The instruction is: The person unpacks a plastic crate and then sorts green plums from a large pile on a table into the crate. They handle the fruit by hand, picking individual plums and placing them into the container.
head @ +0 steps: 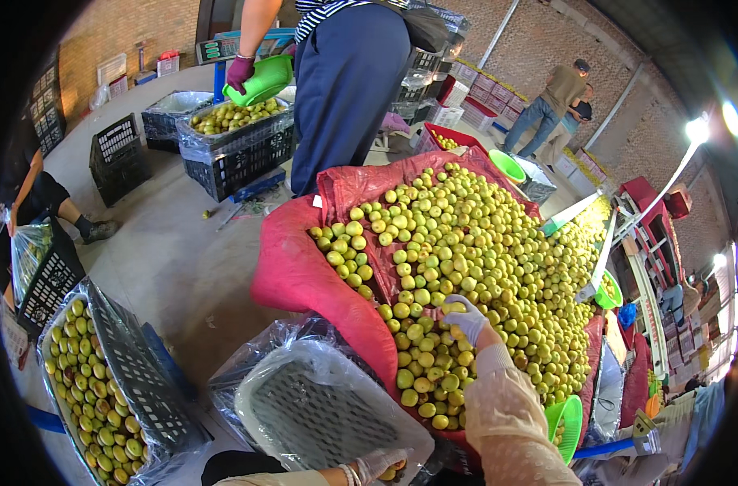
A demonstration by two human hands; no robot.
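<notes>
A large heap of yellow-green jujubes [490, 255] lies on a red padded cloth [320, 267] in front of me. My right hand [469, 321], in a pale thin glove, reaches into the near part of the heap. Its fingers are around a yellowish jujube [452, 308]. At the bottom edge my left hand [378, 466], also gloved and with bracelets at the wrist, holds a few brownish-green jujubes [394, 469]. It is over the near rim of a plastic-lined crate [320, 401], whose slatted bottom shows through the clear liner.
A full crate of jujubes [92, 395] stands at lower left. Green scoop baskets [566, 425] sit by the heap's right side. Behind it, a person in dark trousers [350, 85] tips a green basket [265, 79] over another crate [235, 146]. Someone sits at far left [31, 188].
</notes>
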